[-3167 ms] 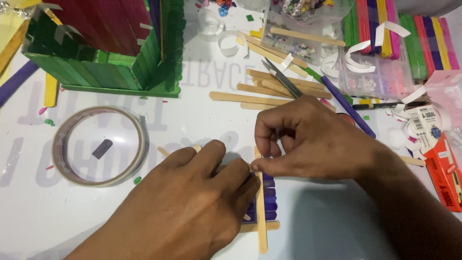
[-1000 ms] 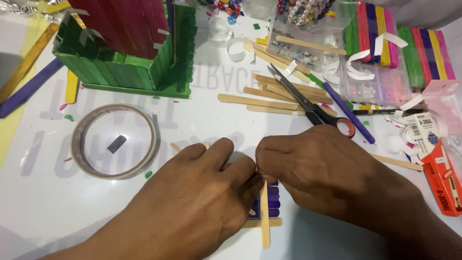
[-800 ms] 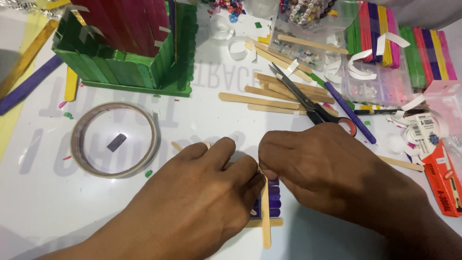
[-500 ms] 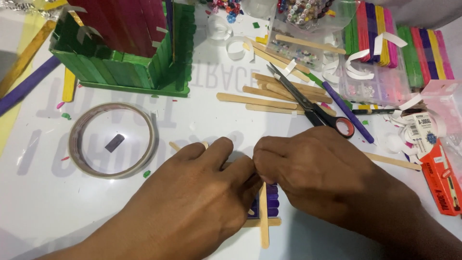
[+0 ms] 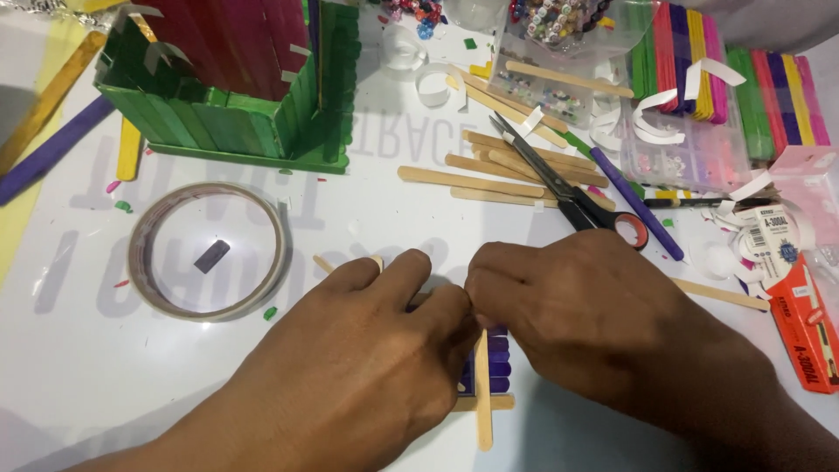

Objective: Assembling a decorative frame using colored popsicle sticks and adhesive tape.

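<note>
Your left hand [image 5: 350,367] and right hand [image 5: 594,323], fingers pinched on the plain craft stick [image 5: 482,393] over purple sticks [image 5: 498,367]; beads in the clear box [image 5: 682,157] beyond.

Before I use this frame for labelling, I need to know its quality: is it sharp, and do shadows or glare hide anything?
Head view: mostly sharp and evenly lit; soft shadows fall under the left hand and right hand; mild sheen on the tape roll; the hands themselves hide most of the purple stick panel; the bead bag near the top edge is slightly soft.
</note>
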